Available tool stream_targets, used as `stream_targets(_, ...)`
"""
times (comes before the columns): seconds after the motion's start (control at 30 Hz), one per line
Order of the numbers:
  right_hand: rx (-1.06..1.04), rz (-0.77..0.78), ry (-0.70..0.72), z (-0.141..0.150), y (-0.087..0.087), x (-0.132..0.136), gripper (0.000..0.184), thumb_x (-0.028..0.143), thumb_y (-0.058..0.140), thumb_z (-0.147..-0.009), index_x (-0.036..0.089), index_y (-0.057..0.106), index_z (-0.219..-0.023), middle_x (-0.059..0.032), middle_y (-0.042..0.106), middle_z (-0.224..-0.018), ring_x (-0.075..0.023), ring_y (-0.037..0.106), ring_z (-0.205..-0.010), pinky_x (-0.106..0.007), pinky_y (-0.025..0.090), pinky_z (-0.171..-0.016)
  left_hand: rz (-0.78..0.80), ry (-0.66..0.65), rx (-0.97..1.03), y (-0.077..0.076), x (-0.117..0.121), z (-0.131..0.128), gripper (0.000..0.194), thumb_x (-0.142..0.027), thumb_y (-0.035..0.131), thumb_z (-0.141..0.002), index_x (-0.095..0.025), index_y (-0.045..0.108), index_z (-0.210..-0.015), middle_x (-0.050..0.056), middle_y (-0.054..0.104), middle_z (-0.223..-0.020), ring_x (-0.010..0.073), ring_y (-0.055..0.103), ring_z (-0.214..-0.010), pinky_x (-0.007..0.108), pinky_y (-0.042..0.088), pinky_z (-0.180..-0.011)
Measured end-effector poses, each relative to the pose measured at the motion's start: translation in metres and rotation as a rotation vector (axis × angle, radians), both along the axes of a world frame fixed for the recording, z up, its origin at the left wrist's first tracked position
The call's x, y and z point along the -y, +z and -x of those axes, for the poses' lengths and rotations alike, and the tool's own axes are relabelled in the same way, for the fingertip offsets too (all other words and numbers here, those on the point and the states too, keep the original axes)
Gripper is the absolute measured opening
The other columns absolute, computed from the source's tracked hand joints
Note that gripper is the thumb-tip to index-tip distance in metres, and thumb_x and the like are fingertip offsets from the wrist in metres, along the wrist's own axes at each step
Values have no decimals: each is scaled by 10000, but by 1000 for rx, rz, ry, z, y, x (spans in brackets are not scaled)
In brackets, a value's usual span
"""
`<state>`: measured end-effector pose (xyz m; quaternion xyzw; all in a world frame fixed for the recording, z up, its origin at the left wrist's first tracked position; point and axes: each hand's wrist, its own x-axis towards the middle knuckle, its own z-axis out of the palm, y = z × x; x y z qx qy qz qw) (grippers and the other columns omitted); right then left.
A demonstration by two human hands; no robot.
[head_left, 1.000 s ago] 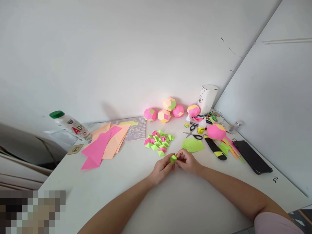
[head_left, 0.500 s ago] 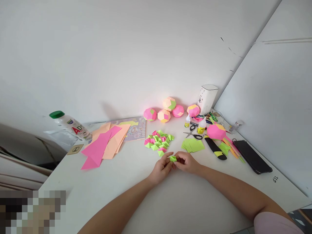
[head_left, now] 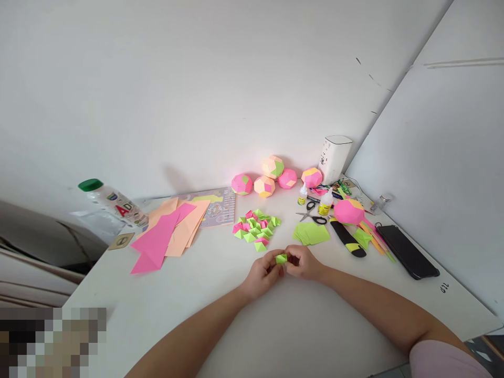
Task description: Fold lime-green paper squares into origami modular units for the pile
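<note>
A small folded green paper piece [head_left: 281,258] sits pinched between both my hands over the white table [head_left: 275,325]. My left hand [head_left: 263,273] grips it from the left with curled fingers. From the right, my right hand [head_left: 303,263] closes its fingertips on the same piece. Just beyond my hands lies a heap of several folded green and pink paper units [head_left: 256,228]. A stack of green paper squares [head_left: 311,233] lies to its right.
Pink and peach sheets [head_left: 169,231] lie at the left beside a green-capped bottle [head_left: 112,200]. Paper balls [head_left: 264,184] line the wall. Scissors [head_left: 313,216], glue bottles [head_left: 325,203], a black and yellow cutter [head_left: 348,241], a phone [head_left: 407,252] and a white box [head_left: 334,157] crowd the right.
My fingers have shifted slightly around the green piece, which stays between both hands at the same spot.
</note>
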<state>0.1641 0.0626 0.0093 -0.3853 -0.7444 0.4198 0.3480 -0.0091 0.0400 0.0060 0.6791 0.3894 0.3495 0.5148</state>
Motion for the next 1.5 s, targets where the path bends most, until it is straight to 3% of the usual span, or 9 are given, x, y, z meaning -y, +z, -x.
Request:
stream_targets(0.2, -46, 7, -40, 0, 2, -1, 117, 111, 525, -621, 180, 436, -590, 42, 412, -555, -79, 356, -465, -207, 297, -431, 93, 19, 52, -1, -1, 1, 376, -269, 473, -802, -178, 455, -1167, -37, 520, -599, 123, 510, -587, 236, 368, -566)
stream_targets(0.4, -117, 147, 35, -2, 1, -1, 58, 182, 523, -729, 182, 465, -734, 41, 479, -576, -89, 432, -481, -209, 348, -464, 140, 89, 60, 1, -2, 1, 357, -281, 485, -788, -164, 480, -1126, -70, 412, -531, 97, 383, -494, 223, 323, -515)
stream_targets(0.6, -80, 84, 128, -3, 3, 0, 147, 241, 582, -719, 171, 476, -793, 34, 462, -631, -86, 411, -515, -200, 336, -464, 112, 109, 21, -1, -2, 1, 349, -289, 504, -780, -152, 496, -1101, -96, 266, -528, 75, 266, -466, 203, 256, -472)
stream_targets(0.73, -37, 21, 48, -2, 2, -2, 151, 265, 544, -766, 173, 445, -698, 39, 444, -590, -82, 393, -486, -203, 321, -454, 100, 109, 21, -2, -3, 0, 353, -305, 523, -774, -152, 505, -1091, -99, 241, -528, 71, 242, -473, 200, 247, -472)
stream_targets(0.83, -46, 46, 21, -1, 1, -3, 196, 273, 493, -809, 178, 419, -655, 37, 451, -569, -87, 431, -474, -207, 334, -458, 70, 137, 41, -2, -3, -1, 375, -311, 556, -756, -167, 503, -1099, -89, 266, -559, 73, 277, -495, 199, 268, -485)
stream_targets(0.93, -83, 131, 26, -3, 2, -3, 194, 286, 479, -822, 177, 437, -668, 37, 463, -550, -98, 471, -472, -207, 352, -458, 41, 154, 49, 0, -3, -2, 317, -330, 566, -759, -171, 539, -1031, -53, 405, -627, 77, 343, -527, 204, 302, -504)
stream_targets(1.13, -43, 115, 43, -4, 3, -3, 178, 239, 472, -812, 157, 507, -658, 17, 488, -552, -94, 443, -469, -206, 334, -446, 167, 155, 117, -1, -7, -1, 292, -443, 523, -791, -154, 561, -801, -8, 532, -652, 102, 452, -574, 208, 343, -526)
stream_targets(1.3, 12, -55, 96, -2, -1, -4, 190, 204, 537, -752, 152, 486, -577, -5, 498, -668, -69, 389, -481, -201, 309, -440, 265, 200, 253, -5, -11, -1, 307, -461, 567, -763, -159, 523, -799, -34, 502, -581, 85, 423, -518, 190, 304, -484)
stream_targets(1.5, -80, -26, 46, -3, -9, -3, 137, 150, 564, -715, 188, 463, -799, 48, 471, -613, -67, 409, -465, -178, 342, -439, 274, 182, 315, -5, -12, 1, 311, -448, 593, -752, -149, 542, -823, -50, 459, -604, 51, 331, -474, 184, 248, -458)
